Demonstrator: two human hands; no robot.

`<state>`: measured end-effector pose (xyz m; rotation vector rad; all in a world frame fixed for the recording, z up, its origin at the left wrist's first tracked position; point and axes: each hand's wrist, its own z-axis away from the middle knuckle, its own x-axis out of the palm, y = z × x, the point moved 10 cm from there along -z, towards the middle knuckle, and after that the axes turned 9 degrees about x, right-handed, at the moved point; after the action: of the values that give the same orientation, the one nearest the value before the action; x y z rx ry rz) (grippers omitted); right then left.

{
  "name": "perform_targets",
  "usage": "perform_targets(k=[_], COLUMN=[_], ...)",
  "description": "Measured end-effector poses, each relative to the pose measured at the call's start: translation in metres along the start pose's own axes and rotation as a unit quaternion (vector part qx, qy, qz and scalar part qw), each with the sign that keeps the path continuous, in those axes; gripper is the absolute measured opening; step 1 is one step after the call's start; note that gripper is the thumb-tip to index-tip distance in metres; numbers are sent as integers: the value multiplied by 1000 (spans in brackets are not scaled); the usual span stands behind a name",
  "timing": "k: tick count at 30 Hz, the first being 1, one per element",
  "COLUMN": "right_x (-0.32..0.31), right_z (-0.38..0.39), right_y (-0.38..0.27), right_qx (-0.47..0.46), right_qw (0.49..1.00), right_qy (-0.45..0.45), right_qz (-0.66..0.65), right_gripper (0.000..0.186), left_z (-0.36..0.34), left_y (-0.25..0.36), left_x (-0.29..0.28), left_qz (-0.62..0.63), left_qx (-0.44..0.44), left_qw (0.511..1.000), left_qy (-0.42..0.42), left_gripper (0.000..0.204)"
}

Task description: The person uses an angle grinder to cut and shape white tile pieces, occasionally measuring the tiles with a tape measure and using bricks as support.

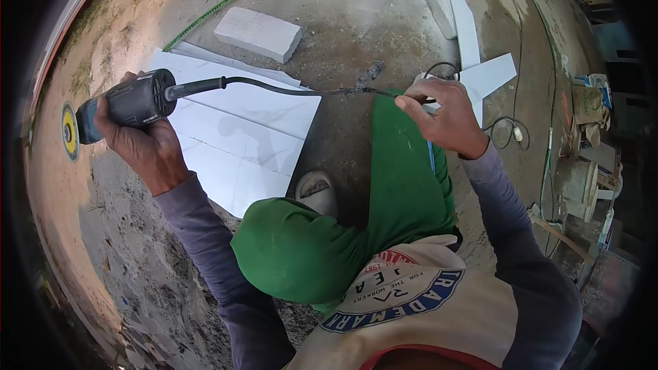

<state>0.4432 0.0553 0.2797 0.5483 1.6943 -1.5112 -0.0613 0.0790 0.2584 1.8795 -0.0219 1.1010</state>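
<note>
My left hand (147, 147) is wrapped round the body of a dark angle grinder (133, 99), held up at the left. Its yellow-centred disc (69, 131) points away to the left. From the grinder's rear a black power cord (288, 90) runs across to my right hand (449, 115), whose thumb and fingers are closed on it. Below the cord and beside the grinder lie large white tiles (240, 133), overlapping on the ground, with faint grey veining and a straight line across the top one.
A pale block (259, 33) rests just beyond the tiles, near a green hose (226, 4). White tile offcuts (488, 75) lie at the right by another pale block (442, 15). A cable with a white plug (517, 134) trails nearby. Bags (589, 106) and boards crowd the far right.
</note>
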Motion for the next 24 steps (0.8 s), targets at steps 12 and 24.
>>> perform_targets(k=[12, 24], right_x=[71, 114], right_z=[111, 217], right_y=[356, 374], right_qx=[312, 319], right_qw=[926, 912], right_qy=[-48, -43], right_qz=[206, 252], right_gripper=[22, 31], left_z=[-40, -31], left_y=[58, 138], left_x=[-11, 1], left_qz=[171, 53], left_qx=[-95, -2], left_qw=[974, 988], left_qy=[-111, -144], left_gripper=[64, 58])
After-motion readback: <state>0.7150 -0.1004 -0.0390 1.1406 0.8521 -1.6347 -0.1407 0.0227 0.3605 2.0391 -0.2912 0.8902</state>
